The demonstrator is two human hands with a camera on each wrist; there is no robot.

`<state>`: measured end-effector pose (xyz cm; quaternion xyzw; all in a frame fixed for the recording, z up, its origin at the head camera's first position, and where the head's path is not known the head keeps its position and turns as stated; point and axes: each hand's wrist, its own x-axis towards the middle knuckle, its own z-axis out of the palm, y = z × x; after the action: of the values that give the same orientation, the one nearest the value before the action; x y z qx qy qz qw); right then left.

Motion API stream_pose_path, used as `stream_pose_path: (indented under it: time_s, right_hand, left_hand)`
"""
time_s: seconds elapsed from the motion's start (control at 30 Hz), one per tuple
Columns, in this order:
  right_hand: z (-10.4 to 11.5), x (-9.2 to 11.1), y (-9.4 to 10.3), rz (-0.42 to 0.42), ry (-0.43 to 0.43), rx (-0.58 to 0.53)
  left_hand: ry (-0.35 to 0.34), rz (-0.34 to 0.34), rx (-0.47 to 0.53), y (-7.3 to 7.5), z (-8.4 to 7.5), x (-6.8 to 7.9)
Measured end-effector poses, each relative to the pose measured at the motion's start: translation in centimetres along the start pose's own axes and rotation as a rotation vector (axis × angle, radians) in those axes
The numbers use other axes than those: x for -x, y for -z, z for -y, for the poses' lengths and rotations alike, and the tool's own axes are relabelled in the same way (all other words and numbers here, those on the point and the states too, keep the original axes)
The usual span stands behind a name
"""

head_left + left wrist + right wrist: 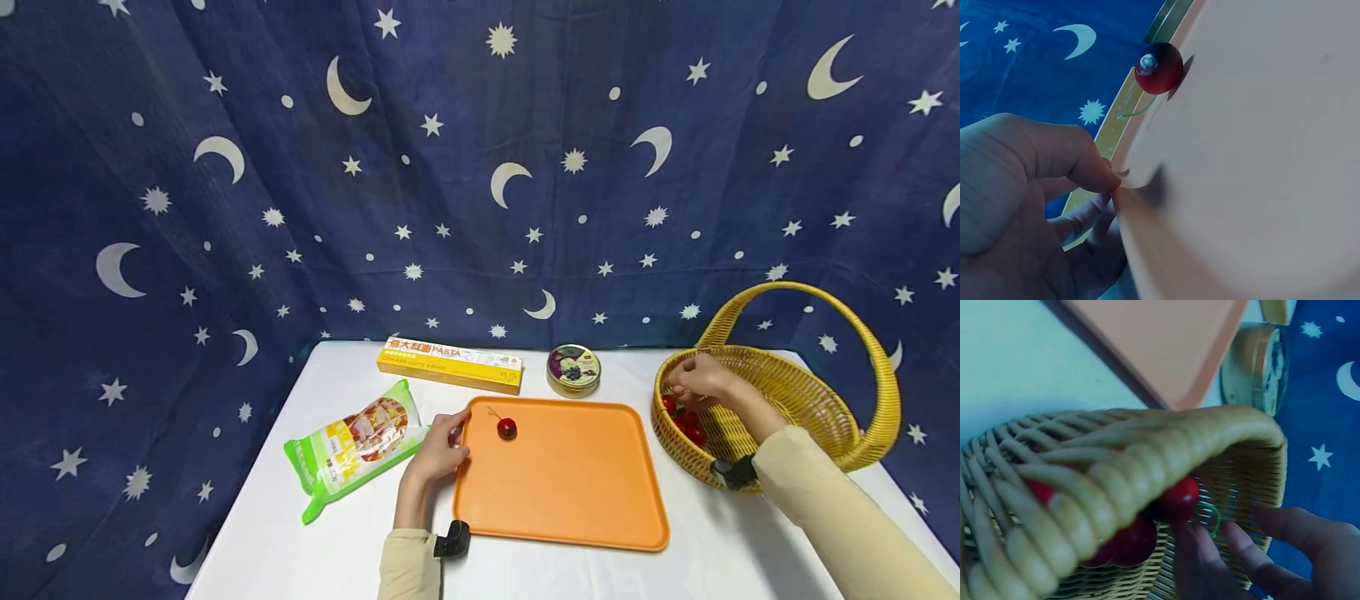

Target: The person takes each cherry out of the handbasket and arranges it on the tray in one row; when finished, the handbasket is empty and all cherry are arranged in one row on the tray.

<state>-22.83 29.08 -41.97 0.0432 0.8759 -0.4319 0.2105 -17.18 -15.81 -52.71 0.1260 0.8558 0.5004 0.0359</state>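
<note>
Orange tray (577, 492) holds one cherry (507, 428) near its far-left corner, the left hand (437, 450) pinching its left edge, while the right hand (705, 379), fingers parted, hovers by the remaining cherries (697, 437) inside the basket's (795, 379) left rim

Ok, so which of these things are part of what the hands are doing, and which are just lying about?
Likely part of the job:
orange tray, pinched at its edge by the left hand
single cherry on the tray
wicker basket, with the right hand inside
red cherries in the basket

Probably just lying about:
pasta box
green packet
round tin
</note>
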Motion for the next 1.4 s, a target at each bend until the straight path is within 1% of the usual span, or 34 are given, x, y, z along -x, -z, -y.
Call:
stream_pose_path:
  time_s: [0.07,0.17,0.3,0.37,0.57,0.7,0.83,0.93,1.1,1.17,1.3,1.4]
  right_hand:
    - [-0.3,-0.2,0.0,0.042,-0.024,-0.012]
    - [-0.5,-0.4,-0.1,0.066,-0.036,-0.022]
    - [-0.8,-0.9,-0.3,0.088,-0.041,-0.027]
    - [-1.1,-1.3,-0.4,0.111,-0.041,-0.041]
    - [-1.8,-1.4,-0.3,0.135,-0.03,-0.089]
    - [-2.1,-1.2,-0.3,0.153,-0.024,-0.112]
    - [-2.1,-0.8,0.0,0.177,-0.028,-0.134]
    - [-1.6,-0.3,0.6,0.174,-0.027,-0.144]
    - [-0.3,0.9,2.0,0.137,0.038,-0.083]
    - [0.2,1.3,2.5,0.117,0.082,-0.092]
    - [0.9,1.5,2.8,0.1,0.179,-0.203]
    - [1.1,1.1,2.0,0.11,0.236,-0.265]
  left_hand:
    - [0.016,0.002,0.0,-0.1,0.0,-0.1]
    - [0.031,0.002,0.017,-0.1,-0.1,-0.1]
    - [0.052,0.0,0.067,-0.2,-0.2,-0.1]
    - [0.061,-0.001,0.073,-0.2,-0.1,-0.1]
    - [0.062,0.005,0.017,-0.3,-0.3,-0.1]
    - [0.061,0.008,0.003,-0.3,-0.3,-0.1]
    - [0.059,0.009,-0.011,-0.2,-0.4,-0.2]
    - [0.056,0.012,-0.015,-0.2,-0.4,-0.2]
    - [0.066,0.017,0.0,-0.3,-0.4,-0.2]
    - [0.066,0.015,0.005,-0.2,-0.4,-0.2]
    - [0.073,0.01,0.018,-0.2,-0.2,-0.2]
    - [0.071,0.009,0.032,-0.3,-0.1,-0.1]
